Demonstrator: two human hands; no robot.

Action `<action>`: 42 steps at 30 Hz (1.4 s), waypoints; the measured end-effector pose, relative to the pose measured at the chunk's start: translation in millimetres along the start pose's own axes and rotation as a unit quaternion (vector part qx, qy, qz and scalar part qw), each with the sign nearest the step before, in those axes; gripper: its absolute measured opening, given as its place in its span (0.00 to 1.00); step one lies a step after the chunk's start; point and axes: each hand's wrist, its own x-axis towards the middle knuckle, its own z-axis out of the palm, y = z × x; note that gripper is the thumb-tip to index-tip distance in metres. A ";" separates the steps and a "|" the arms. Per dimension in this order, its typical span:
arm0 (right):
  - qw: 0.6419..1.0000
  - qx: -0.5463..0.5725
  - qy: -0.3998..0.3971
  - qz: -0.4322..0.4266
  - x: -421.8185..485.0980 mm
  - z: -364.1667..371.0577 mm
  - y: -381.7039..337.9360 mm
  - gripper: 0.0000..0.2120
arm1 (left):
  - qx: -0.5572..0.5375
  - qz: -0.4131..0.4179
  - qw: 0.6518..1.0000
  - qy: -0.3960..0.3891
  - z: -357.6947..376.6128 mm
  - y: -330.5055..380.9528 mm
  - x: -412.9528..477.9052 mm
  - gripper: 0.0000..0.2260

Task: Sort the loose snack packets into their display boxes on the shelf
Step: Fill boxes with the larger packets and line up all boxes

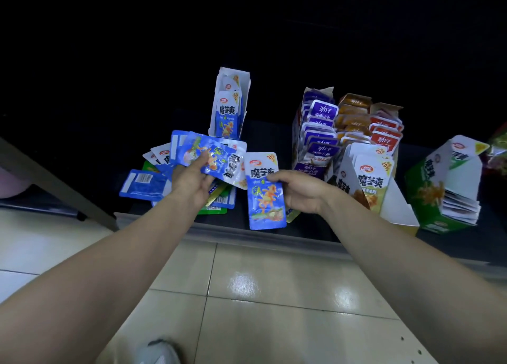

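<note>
Head view, shelf [233, 233] edge.
By left hand [192, 182] a packet fan [211, 155] is gripped; single packet [264, 199], at 3 o'clock, pinched by right hand [299, 190].

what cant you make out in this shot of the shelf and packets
Head view:
- Loose pile of blue and green foil packets: lower ones covered by the left hand and its fanned packets.
- Back of the dark shelf: lost in darkness.
- Items beyond the green cardboard display box: cut off by the right edge.
- Small print: too small.
</note>
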 end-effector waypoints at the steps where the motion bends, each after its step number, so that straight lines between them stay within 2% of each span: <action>1: 1.000 0.005 -0.012 -0.011 1.4 2.6 -0.2 0.07 | -0.007 -0.017 1.000 -0.013 1.8 -1.7 -0.3 0.18; 4: 0.998 0.030 0.002 -0.051 5.1 5.7 -7.0 0.06 | -0.027 -0.076 0.995 -0.056 6.4 -4.0 -5.6 0.09; 6: 0.996 0.038 0.021 -0.073 9.6 2.7 -8.2 0.06 | -0.007 -0.092 0.992 -0.082 7.0 -2.4 -7.7 0.07; 11: 0.989 -0.004 0.114 -0.099 13.2 -10.2 -7.0 0.13 | 0.104 -0.099 0.982 -0.121 -5.9 1.0 -6.5 0.12; 14: 0.985 -0.081 0.103 -0.113 9.2 -16.0 -8.6 0.06 | 0.185 -0.060 0.973 -0.126 -17.4 6.0 -3.1 0.17; 17: 0.984 -0.118 0.065 -0.118 4.9 -21.6 -8.8 0.04 | 0.344 0.033 0.926 -0.151 -20.2 15.0 -3.5 0.13; 20: 0.981 -0.112 0.072 -0.143 2.5 -26.6 -12.9 0.05 | 0.428 0.098 0.884 -0.160 -12.7 19.2 -7.6 0.05; 23: 0.970 -0.115 0.109 -0.182 4.6 -26.7 -14.3 0.05 | 0.471 0.039 0.858 -0.202 -6.1 13.9 -14.9 0.04; 25: 0.967 -0.120 0.112 -0.194 5.9 -20.9 -13.9 0.05 | 0.482 -0.024 0.839 -0.252 -3.5 8.2 -21.3 0.12; 27: 0.970 -0.108 0.098 -0.195 6.8 -13.8 -14.1 0.05 | 0.495 -0.048 0.818 -0.287 -0.7 0.6 -24.9 0.13; 29: 0.974 -0.065 0.092 -0.197 7.9 -8.2 -15.9 0.05 | 0.492 -0.031 0.817 -0.298 1.3 -4.1 -26.2 0.07; 31: 0.975 -0.004 0.107 -0.194 8.6 -5.8 -19.2 0.04 | 0.488 -0.002 0.825 -0.286 1.1 -3.4 -26.1 0.06; 34: 0.974 0.052 0.135 -0.175 8.1 -8.2 -22.4 0.03 | 0.455 0.033 0.857 -0.241 -4.5 2.7 -19.1 0.08; 37: 0.987 0.065 0.091 -0.119 6.6 -2.8 -18.0 0.11 | 0.405 0.040 0.892 -0.199 -6.1 6.5 -15.9 0.08; 40: 0.991 0.094 0.035 -0.094 5.0 4.9 -17.1 0.14 | 0.398 0.055 0.895 -0.194 -4.0 3.7 -15.3 0.08; 42: 0.986 0.118 0.028 -0.111 4.2 3.0 -23.8 0.14 | 0.410 0.074 0.892 -0.179 -3.4 4.1 -15.7 0.08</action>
